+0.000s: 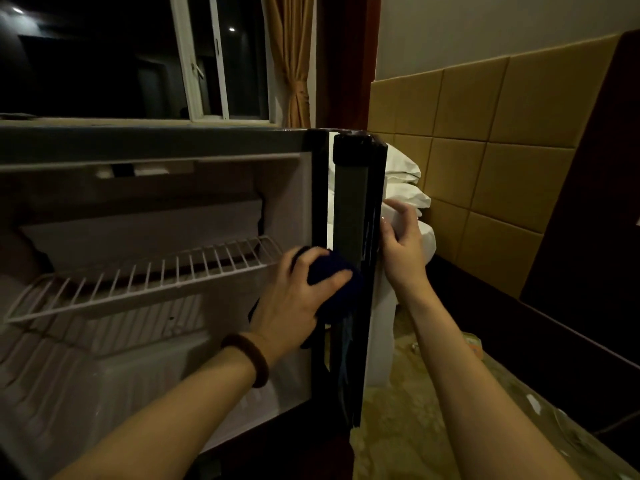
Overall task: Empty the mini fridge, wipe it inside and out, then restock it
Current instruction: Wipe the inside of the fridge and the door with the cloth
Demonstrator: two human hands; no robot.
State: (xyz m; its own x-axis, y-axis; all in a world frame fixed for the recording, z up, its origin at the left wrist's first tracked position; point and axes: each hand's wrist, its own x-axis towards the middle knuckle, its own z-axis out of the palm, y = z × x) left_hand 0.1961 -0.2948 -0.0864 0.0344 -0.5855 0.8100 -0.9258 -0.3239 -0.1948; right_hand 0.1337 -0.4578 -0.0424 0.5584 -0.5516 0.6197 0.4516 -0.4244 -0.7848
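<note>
The mini fridge (156, 271) at centre-left stands emptied, wiping underway: the left hand (298, 299) grips a dark cloth (332, 268) against the door edge (356, 220), the right hand (403, 247) clasps the door's outer side, restocking remains.

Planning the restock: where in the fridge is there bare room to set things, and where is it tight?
The wire shelf is bare across its width, and so is the fridge floor below it. It is crowded at the right: the left hand presses a dark cloth on the door edge, and the right hand grips the door's far side.
</note>
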